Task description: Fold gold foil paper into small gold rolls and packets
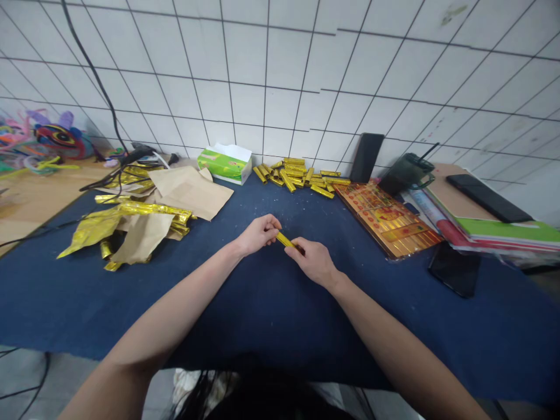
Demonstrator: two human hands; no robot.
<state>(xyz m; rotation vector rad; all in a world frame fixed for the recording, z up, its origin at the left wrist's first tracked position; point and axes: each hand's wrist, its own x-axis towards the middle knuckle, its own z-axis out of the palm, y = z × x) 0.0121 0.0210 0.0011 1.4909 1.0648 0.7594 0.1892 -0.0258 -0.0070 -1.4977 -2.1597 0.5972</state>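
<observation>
A small gold foil piece (285, 239), folded long and narrow, spans the gap between my two hands above the dark blue cloth. My left hand (261, 233) pinches its upper left end. At its lower right end the fingers of my right hand (311, 258) are closed on it. Beyond my hands, near the wall, lies a loose pile of similar gold pieces (296, 170). To the left, crumpled gold foil (94, 229) lies among sheets of brown paper (192, 191).
A green tissue box (225, 164) stands by the wall. On the right are an orange-gold printed pack (387, 216), a dark cup (406, 174), a black phone (455, 268) and stacked books (507, 232). Black cables (98, 76) and colourful crafts (65, 137) are at left.
</observation>
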